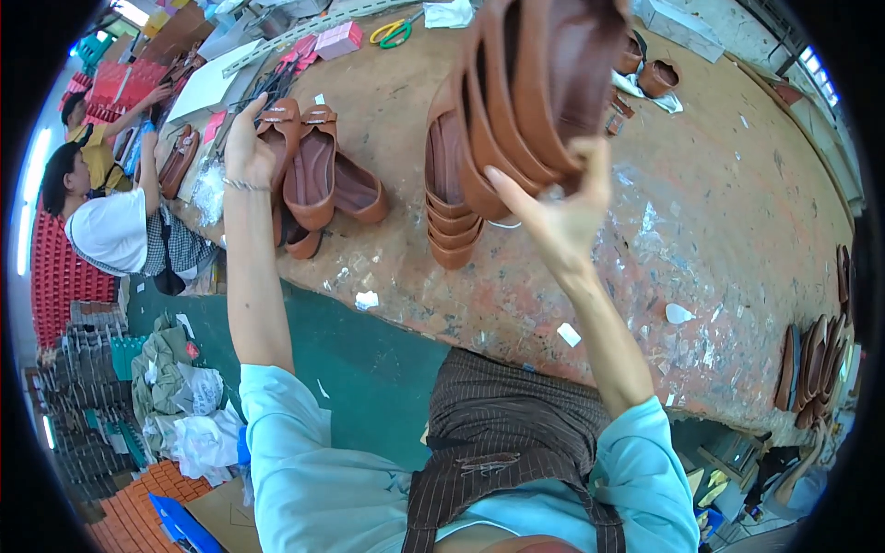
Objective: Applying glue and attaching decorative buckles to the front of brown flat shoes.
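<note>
My right hand (564,217) grips a nested stack of brown leather shoes (525,101) near its lower end, thumb on one side and fingers on the other. The stack is lifted close to me and partly cut off by the top edge. Just left of it on the table sits another nested stack of brown shoes (452,230). My left hand (249,147) is beside a group of brown strapped shoes (312,184), its fingers stretched out along the leftmost one. Whether it touches that shoe I cannot tell. A bracelet is on my left wrist.
The worn table (719,203) carries paper scraps (367,300). Scissors (395,33), a pink box (338,41) and more brown shoes (658,78) lie farther back. Shoes stand at the right edge (816,364). Co-workers (106,221) are at the left; crates (83,396) stand below them.
</note>
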{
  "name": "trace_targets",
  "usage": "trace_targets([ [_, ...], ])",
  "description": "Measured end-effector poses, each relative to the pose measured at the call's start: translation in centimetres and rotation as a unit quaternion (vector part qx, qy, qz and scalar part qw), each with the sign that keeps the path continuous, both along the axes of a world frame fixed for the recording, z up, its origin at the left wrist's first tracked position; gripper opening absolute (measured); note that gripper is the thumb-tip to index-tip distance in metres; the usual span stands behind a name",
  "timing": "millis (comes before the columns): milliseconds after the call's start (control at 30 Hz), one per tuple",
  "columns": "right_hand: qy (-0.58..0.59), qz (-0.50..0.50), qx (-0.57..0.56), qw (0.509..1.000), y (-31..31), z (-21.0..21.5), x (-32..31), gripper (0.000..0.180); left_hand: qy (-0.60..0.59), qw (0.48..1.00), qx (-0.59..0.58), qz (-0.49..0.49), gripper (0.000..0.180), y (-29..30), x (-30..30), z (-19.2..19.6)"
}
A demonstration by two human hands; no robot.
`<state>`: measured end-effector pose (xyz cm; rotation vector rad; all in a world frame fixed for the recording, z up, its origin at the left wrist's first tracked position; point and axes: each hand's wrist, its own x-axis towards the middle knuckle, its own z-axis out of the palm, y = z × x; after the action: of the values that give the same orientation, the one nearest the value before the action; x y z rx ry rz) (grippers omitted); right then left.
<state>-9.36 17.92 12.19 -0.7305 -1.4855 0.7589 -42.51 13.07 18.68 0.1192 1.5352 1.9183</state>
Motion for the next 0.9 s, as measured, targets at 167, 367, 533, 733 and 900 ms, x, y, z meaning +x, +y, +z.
trace_targets([
  [167,-0.234,-0.082,0.017,0.969,-8.0,-0.9,10.0,0.054,0.310,0.913,0.052,-0.261,0.043,-4.6,17.0,-4.5],
  [367,-0.286,-0.005,-0.224,0.932,-16.8,-5.4,12.3,0.043,0.294,0.840,-0.031,-0.455,0.072,-11.2,30.8,-14.1],
  [533,-0.297,0.064,-0.288,0.908,-15.0,-4.9,12.7,0.034,0.210,0.888,-0.004,-0.409,0.064,-12.1,32.5,-14.4],
  [733,0.051,0.024,-0.299,0.953,-15.4,-5.6,12.8,0.045,0.127,0.931,-0.039,-0.341,0.050,-11.5,32.5,-13.8],
  [900,-0.213,0.002,-0.308,0.927,-13.2,-7.1,13.1,0.047,0.096,0.922,0.070,-0.367,0.060,-11.9,31.8,-13.5],
])
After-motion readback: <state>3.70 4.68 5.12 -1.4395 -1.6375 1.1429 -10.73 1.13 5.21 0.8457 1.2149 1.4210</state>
